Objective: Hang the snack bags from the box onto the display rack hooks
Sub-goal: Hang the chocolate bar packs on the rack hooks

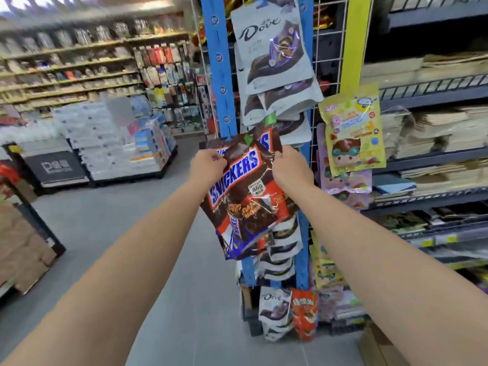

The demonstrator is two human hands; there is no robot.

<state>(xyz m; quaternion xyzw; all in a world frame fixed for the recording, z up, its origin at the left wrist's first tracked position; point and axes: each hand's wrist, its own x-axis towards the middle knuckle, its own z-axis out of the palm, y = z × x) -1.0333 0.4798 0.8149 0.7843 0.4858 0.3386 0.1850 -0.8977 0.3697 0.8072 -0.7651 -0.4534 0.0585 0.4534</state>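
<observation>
Hands meet at the top of a brown Snickers bag [245, 196]: the left hand [208, 165] pinches its upper left corner, and the right hand [289, 169] grips its upper right edge. The bag hangs tilted between them, held up against the blue display rack [220, 75]. A second Snickers bag sits just behind it. Above, grey Dove bags [272, 48] hang on the rack's wire grid. Right of them hangs a yellow candy bag [352, 130].
</observation>
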